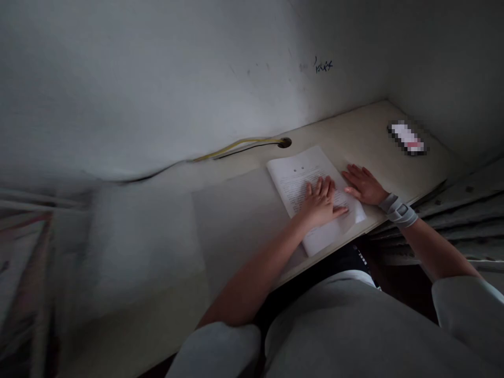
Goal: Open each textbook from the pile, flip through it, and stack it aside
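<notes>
A white booklet of printed pages lies on the desk in front of me, its top page covered in small lines of text. My left hand rests flat on that page with its fingers spread. Beside the booklet's right edge, my right hand lies palm down with fingers stretched out, its thumb close to the page edge. A grey band is around my right wrist. The lower right corner of the paper looks slightly lifted or curled. Neither hand grips anything.
A phone-like object, blurred by pixels, lies at the desk's far right. Yellow and black cables run along the wall into a round desk hole. Dark handwriting marks the wall. Grey folded material hangs right of the desk.
</notes>
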A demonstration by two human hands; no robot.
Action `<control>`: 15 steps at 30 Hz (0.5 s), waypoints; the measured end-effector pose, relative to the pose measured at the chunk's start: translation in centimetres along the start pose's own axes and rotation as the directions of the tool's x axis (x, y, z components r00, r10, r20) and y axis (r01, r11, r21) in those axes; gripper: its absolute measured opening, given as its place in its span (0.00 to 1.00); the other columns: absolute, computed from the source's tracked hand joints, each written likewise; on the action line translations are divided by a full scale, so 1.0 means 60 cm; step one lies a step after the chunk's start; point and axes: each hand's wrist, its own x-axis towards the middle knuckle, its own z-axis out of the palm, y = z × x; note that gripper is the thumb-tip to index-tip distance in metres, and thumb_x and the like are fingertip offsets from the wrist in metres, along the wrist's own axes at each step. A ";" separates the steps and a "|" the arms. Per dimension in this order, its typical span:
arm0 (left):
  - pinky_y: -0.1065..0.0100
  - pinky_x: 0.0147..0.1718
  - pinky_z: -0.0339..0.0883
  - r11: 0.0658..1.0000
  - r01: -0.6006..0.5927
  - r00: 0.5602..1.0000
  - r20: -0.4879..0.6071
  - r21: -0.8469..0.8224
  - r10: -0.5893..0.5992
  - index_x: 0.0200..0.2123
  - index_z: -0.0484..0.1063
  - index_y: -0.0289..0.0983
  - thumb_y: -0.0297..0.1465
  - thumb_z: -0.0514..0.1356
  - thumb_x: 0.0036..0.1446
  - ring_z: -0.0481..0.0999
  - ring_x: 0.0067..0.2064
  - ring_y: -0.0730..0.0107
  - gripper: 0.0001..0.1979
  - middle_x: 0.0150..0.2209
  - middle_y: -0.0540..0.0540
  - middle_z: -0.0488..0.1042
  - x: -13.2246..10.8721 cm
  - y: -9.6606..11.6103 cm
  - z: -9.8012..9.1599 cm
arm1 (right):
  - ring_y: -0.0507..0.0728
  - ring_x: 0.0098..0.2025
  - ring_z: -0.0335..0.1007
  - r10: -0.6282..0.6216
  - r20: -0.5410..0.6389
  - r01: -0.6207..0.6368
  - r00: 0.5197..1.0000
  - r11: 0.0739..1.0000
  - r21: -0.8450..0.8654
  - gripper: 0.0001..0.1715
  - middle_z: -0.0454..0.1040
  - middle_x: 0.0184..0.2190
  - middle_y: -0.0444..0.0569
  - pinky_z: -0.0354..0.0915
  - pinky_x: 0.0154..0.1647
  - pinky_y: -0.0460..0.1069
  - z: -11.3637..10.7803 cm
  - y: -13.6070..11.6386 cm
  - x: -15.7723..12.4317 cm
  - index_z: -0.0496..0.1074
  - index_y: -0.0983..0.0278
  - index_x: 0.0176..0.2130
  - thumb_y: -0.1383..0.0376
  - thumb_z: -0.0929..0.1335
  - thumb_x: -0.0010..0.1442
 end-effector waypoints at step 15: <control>0.53 0.60 0.55 0.965 -0.040 0.840 -0.531 -0.260 -0.108 0.46 0.72 0.36 0.30 0.48 0.64 0.64 0.61 0.57 0.15 0.53 0.40 0.73 -0.010 -0.054 -0.011 | 0.68 0.64 0.55 -0.073 0.028 0.077 0.997 0.986 -0.149 0.41 0.62 0.61 0.64 0.48 0.62 0.68 -0.025 -0.124 -0.133 0.64 0.70 0.59 0.43 0.56 0.63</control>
